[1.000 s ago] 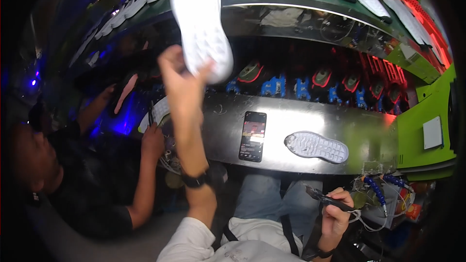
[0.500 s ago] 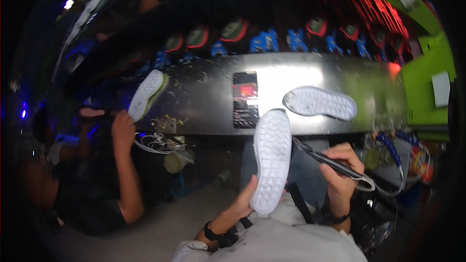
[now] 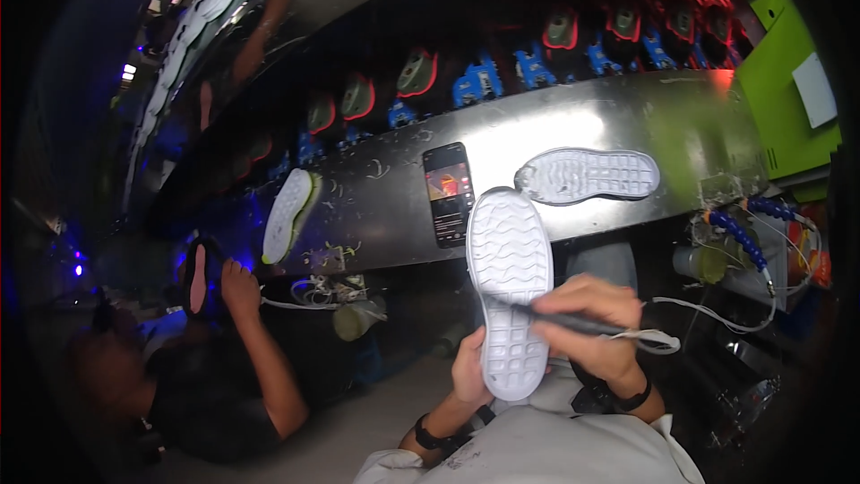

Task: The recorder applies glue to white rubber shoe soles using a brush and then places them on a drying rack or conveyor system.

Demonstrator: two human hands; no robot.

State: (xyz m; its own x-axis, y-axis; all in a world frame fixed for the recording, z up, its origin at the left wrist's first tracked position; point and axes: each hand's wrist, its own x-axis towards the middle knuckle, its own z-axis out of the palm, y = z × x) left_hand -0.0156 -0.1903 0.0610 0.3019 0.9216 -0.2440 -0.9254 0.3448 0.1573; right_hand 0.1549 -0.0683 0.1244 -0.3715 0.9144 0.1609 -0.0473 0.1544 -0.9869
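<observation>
Along a shiny grey metal bench [image 3: 376,206], beside a green panel [image 3: 788,81], lie a black rectangular phone [image 3: 447,195] and a white treaded sole [image 3: 591,176]. At the near edge, the left hand [image 3: 468,367] clasps a second white sole [image 3: 509,255]; the curled right hand [image 3: 605,350] pinches a slim black tool [image 3: 564,321] over it.

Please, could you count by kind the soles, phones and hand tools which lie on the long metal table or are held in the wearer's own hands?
White soles: 3 (one held, two lying down)
Phone: 1
Black pen-shaped tool: 1
Total: 5
</observation>
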